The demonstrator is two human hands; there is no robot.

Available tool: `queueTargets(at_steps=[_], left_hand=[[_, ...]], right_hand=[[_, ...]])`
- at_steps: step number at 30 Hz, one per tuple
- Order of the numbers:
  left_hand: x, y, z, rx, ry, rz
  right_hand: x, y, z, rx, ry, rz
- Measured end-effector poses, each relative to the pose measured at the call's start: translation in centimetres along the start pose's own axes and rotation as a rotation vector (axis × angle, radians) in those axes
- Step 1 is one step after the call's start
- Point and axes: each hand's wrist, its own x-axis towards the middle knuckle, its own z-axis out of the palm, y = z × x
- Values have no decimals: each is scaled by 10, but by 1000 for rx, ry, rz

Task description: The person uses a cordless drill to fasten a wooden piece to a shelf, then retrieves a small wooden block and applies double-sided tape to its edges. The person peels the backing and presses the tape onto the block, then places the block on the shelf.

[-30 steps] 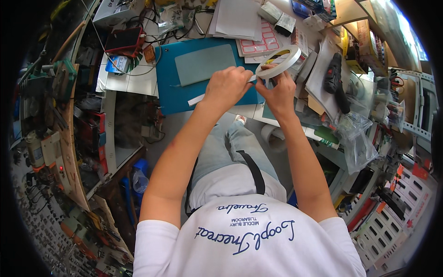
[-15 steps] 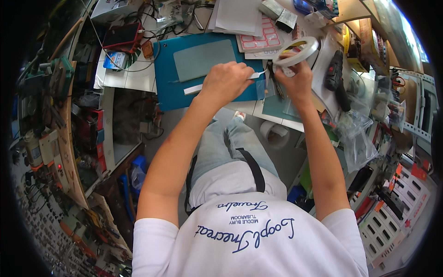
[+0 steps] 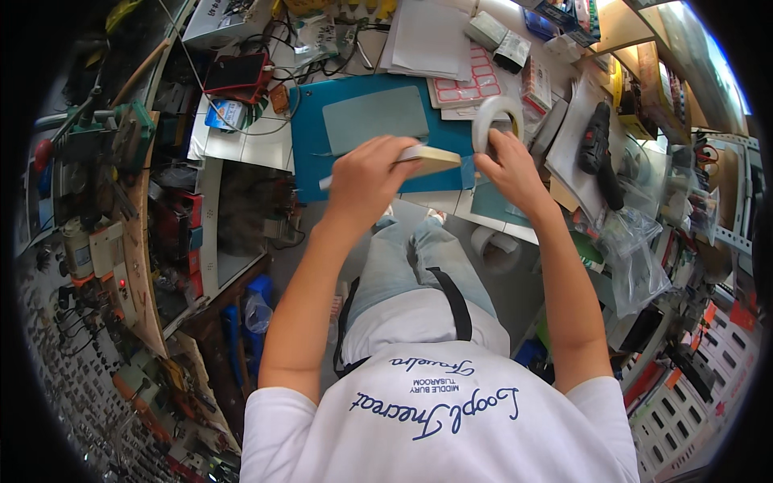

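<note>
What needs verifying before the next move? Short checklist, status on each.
1. Pale strip gripped by the left hand: ok.
2. White tape roll held by the right hand: ok.
3. Strip end and roll apart: ok, a small gap shows between them.
4. Roll's free tape end located: cannot tell, none made out.
5. Grey-green sheet lying on the teal mat: ok.
6. Drill clear of both hands: ok, off to the right.
</note>
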Motion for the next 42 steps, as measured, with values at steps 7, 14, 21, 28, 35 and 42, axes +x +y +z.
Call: queueTargets(at_steps=[7,14,21,28,35,42], left_hand=[[-63,3,-47,-311,182,-307],[-72,20,-66,-345,270,-344],[-60,36,-68,-618,189,-283],[-33,76,-72,-612,-106,-92],[-32,103,-51,282,-26,421],[-63,91,-33,167,-121,298]], right_hand=[[57,-30,60,-145,-141,-315],[99,-21,101,-350,83,-617],[-12,-123,-27,785,-413,-229],[-76,-129,-52,599,-110,-180],[-118,-114,-5,1091,68,18],[-142,-105,5,1143,-28,158]])
